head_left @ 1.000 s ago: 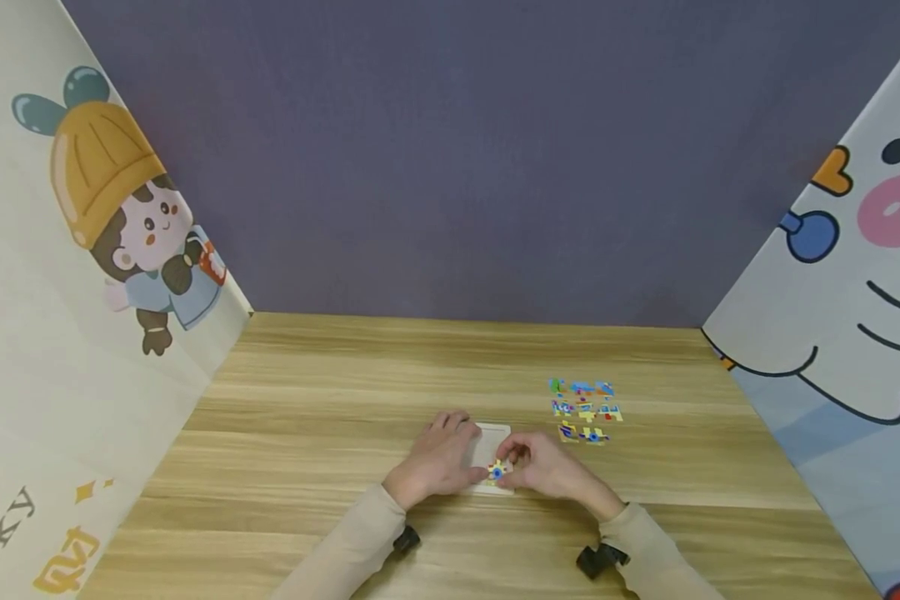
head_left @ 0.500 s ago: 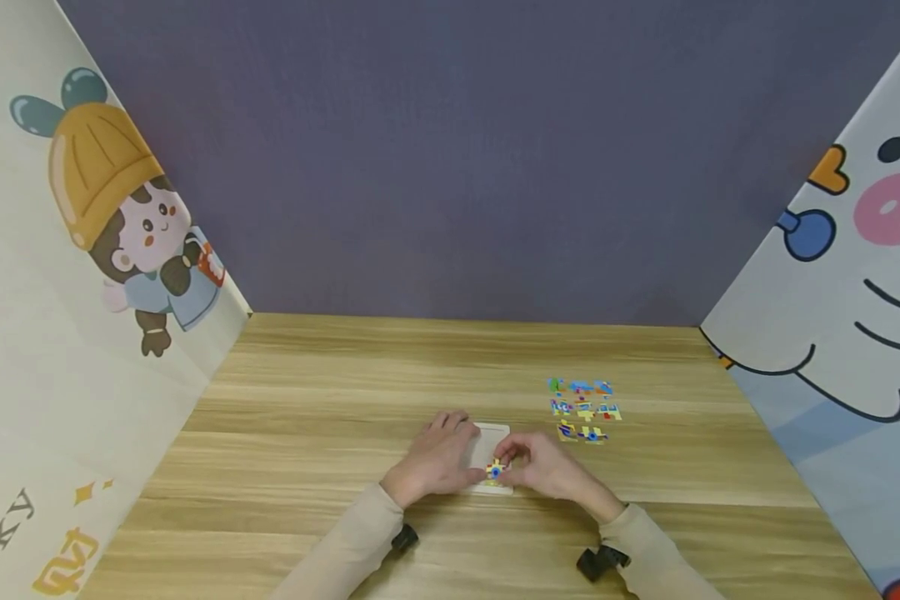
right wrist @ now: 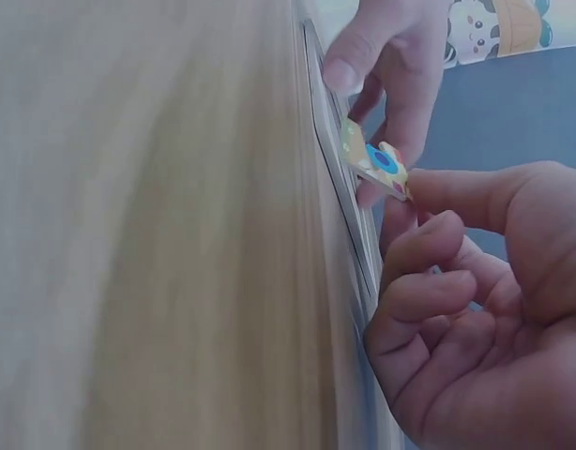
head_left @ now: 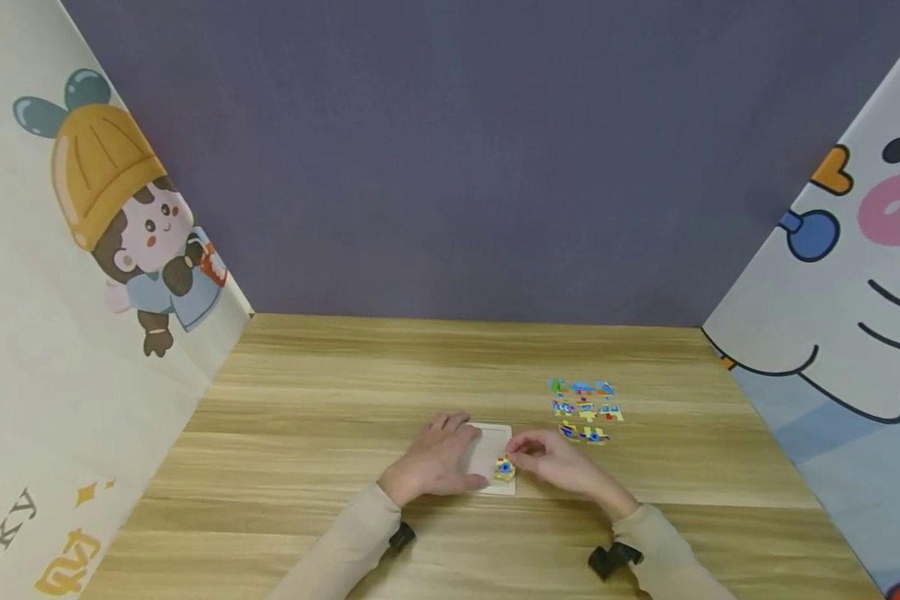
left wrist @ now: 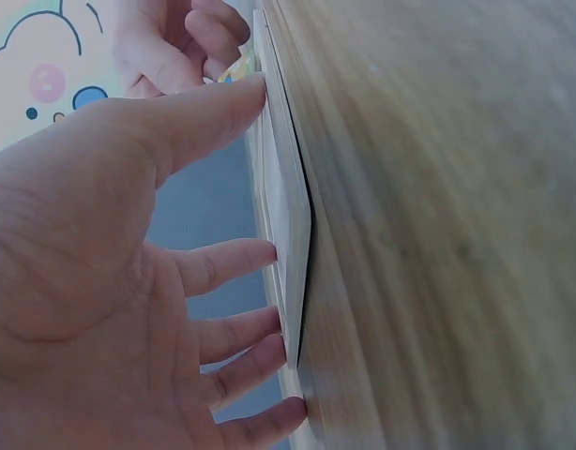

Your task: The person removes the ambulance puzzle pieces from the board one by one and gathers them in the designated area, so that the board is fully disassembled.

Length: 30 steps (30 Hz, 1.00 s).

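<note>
A pale, shallow puzzle tray lies on the table in front of the person. The left hand rests along its left side, fingers spread and fairly straight, with the thumb reaching over the near part. Thumb and fingertips touch the tray's edge in the left wrist view. Between thumb and fingertip the right hand pinches a yellow jigsaw piece with a blue round mark. That piece is tilted over the tray's near right corner; one edge looks close to the tray, but contact is unclear. The right hand's other fingers are curled.
Several colourful jigsaw pieces lie in rows on the wooden table, behind and right of the tray. A dark panel stands at the back, with cartoon-printed panels on both sides.
The right hand has shifted slightly right, and the yellow piece has moved a little right with it and now looks tilted. The left hand stays on the tray.
</note>
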{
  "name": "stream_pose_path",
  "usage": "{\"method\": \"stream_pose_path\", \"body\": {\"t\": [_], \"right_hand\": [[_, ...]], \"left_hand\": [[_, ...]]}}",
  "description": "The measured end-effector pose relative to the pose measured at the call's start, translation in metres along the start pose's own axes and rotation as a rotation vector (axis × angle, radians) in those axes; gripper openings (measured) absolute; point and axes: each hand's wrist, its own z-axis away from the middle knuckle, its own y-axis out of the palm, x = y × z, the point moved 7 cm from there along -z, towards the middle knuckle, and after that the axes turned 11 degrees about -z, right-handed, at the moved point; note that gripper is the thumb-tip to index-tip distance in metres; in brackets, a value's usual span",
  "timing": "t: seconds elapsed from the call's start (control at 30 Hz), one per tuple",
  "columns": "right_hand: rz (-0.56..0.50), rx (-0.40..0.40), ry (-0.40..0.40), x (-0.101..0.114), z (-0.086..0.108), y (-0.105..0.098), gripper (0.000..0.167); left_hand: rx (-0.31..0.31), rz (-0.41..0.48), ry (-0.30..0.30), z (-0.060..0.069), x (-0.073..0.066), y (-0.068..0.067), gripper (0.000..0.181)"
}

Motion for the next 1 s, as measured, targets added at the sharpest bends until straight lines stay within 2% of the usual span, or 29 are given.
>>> {"method": "stream_pose_path", "body": {"t": [0.27, 0.67, 1.0], "right_hand": [[-0.055, 0.016, 0.030, 0.000, 0.007, -0.015, 0.023], [-0.016, -0.102, 0.013, -0.006, 0.027, -0.064, 0.029], [-0.022, -0.239, 0.010, -0.025, 0.047, -0.121, 0.034]], "left_hand": [[0.032, -0.005, -0.007, 0.000, 0.002, 0.002, 0.081], [0.054, 0.030, 0.005, 0.001, 0.002, 0.005, 0.078], [0.062, 0.011, 0.000, 0.002, 0.002, 0.003, 0.083]]}}
